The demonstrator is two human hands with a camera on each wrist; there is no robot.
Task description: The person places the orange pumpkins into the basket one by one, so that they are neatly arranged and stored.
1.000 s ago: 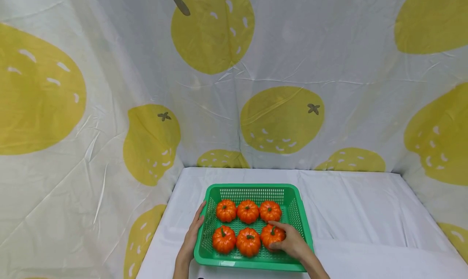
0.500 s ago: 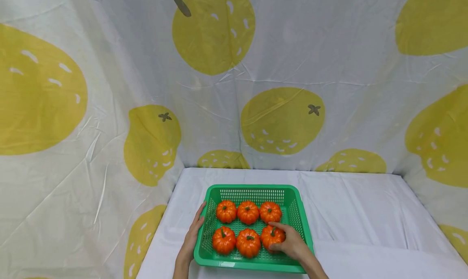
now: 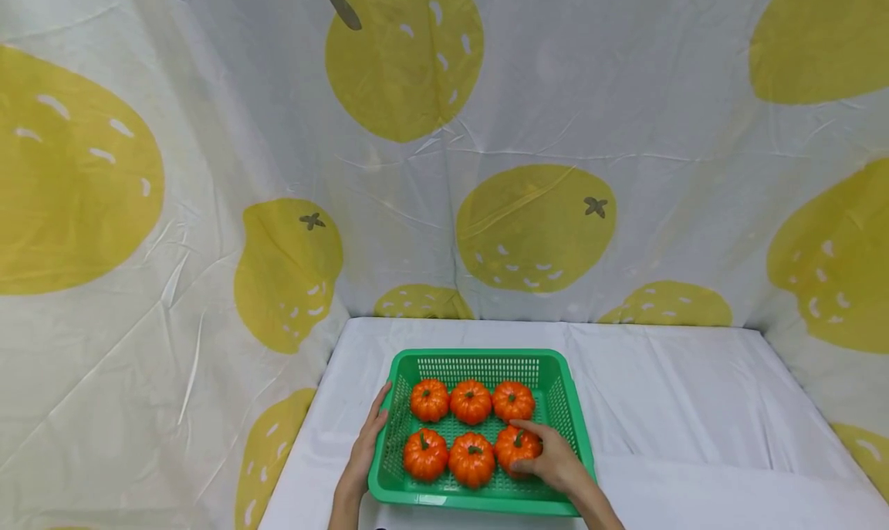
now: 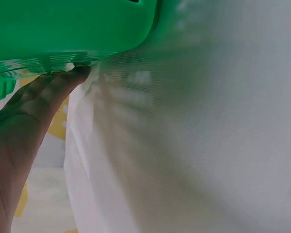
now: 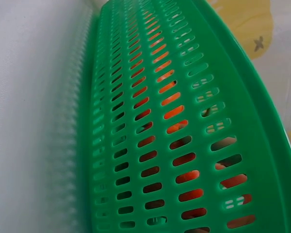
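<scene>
A green plastic basket (image 3: 479,502) stands on the white cloth, holding small orange pumpkins in two rows of three. My left hand (image 3: 364,450) lies along the basket's left side, fingers stretched forward. From the left wrist, the hand (image 4: 31,116) has its straight fingers against the basket (image 4: 72,26) below its rim. Over the front right pumpkin (image 3: 511,447) comes my right hand (image 3: 557,462), with thumb and fingers spread around its sides. Through the slots of the basket wall (image 5: 225,60) in the right wrist view, bits of orange pumpkin show; most of the hand is hidden there.
The white-clothed table (image 3: 681,406) extends to the right of the basket. Behind and at both sides hangs a pale curtain (image 3: 396,206) printed with large yellow fruit.
</scene>
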